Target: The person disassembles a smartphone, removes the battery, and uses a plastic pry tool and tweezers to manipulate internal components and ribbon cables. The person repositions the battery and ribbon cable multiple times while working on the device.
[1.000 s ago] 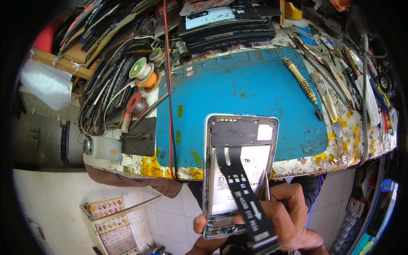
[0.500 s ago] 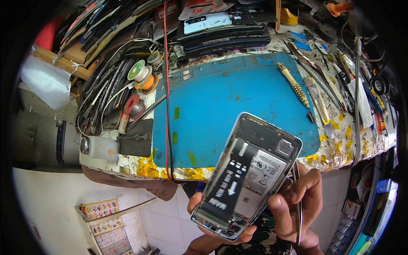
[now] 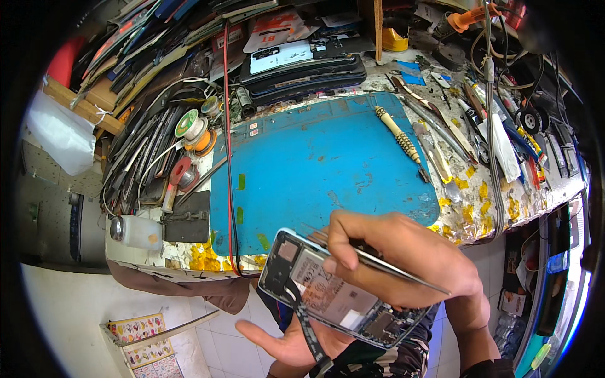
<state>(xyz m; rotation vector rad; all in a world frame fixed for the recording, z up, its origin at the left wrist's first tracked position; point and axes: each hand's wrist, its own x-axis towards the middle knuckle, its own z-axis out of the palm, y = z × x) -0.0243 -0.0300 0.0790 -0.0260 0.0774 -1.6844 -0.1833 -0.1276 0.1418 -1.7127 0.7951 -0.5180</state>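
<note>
Below the mat's front edge, my left hand supports an opened smartphone from beneath. Its thumb sticks out to the left, and the other fingers are mostly hidden. The phone lies tilted, showing a grey battery and a bare circuit board at its lower right end. A black flex cable bends over the near long edge and hangs loose across the palm. Over the phone's far edge is my right hand, its fingers closed round thin metal tweezers. The tweezer tips are hard to make out.
A blue work mat covers the bench, with a beige-handled pen-like tool on it. Solder spools stand left, beside a white bottle. A red and black wire pair crosses the mat's left side. Tools crowd the right.
The phone has turned counter-clockwise and shifted left. Its flex cable, flat across the phone before, now hangs off the edge. My right hand has come up over the phone, and the view has shifted.
</note>
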